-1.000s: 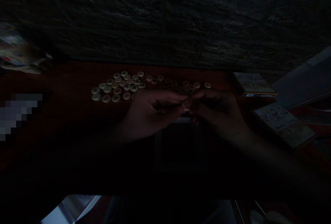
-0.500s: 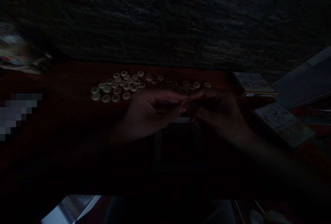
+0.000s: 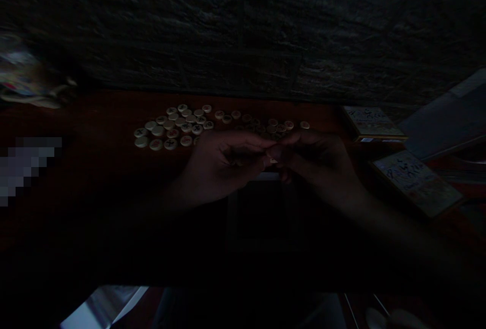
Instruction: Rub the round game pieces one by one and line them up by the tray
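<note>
Both my hands meet at the middle of the dim head view, fingertips touching. A small pale round xiangqi piece (image 3: 272, 158) sits pinched between them, mostly covered by the fingers. My left hand (image 3: 220, 167) is closed on its left side, with thumb and forefinger curved together. From the other side my right hand (image 3: 322, 164) grips it, the thumb lying across its face. Under the fingers a dark rectangular box (image 3: 266, 176) shows a pale far edge; its inside is too dark to make out. Behind the hands lie several loose xiangqi pieces (image 3: 186, 127) with black or red characters.
Two flat printed boxes (image 3: 374, 120) lie at the right of the brown table (image 3: 110, 116). A dark stone-tile wall (image 3: 235, 30) rises behind it. At the far left stands a pale, colourful object (image 3: 26, 78) that I cannot identify.
The thumbs have shifted slightly on the piece between my fingertips, and it appears turned, showing a different part. The forearms and the pieces on the table look almost unchanged.
</note>
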The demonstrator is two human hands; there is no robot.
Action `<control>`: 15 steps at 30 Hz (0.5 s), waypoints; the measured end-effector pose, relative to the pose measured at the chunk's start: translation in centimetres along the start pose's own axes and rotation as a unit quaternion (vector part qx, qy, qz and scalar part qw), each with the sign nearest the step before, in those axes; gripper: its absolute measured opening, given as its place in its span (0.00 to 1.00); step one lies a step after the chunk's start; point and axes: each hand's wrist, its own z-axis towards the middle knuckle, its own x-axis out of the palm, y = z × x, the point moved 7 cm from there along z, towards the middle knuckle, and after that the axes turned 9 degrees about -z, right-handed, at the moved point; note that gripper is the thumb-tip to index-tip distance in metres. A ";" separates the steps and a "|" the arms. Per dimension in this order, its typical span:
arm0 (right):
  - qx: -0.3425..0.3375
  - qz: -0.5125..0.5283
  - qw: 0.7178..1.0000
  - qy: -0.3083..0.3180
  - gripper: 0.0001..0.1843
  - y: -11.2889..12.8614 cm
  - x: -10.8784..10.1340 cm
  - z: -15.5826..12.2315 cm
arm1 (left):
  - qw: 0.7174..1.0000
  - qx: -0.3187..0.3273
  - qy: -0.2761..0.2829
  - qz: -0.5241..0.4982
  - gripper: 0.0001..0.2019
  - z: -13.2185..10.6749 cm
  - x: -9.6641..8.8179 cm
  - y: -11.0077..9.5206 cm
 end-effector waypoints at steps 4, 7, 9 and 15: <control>-0.004 -0.011 1.000 0.000 0.12 0.1 0.1 -0.1 | 1.000 -0.017 -0.010 0.007 0.05 0.1 0.0 0.0; -0.004 -0.012 1.000 0.002 0.12 0.2 0.3 -0.2 | 0.999 -0.042 -0.032 -0.007 0.04 0.3 -0.3 0.3; -0.003 -0.015 1.000 0.004 0.12 0.3 0.4 -0.2 | 0.998 -0.053 -0.040 -0.021 0.03 0.3 -0.4 0.5; -0.005 -0.030 1.000 0.009 0.12 0.2 0.3 -0.3 | 0.996 -0.071 -0.044 -0.029 0.04 0.2 -0.6 0.9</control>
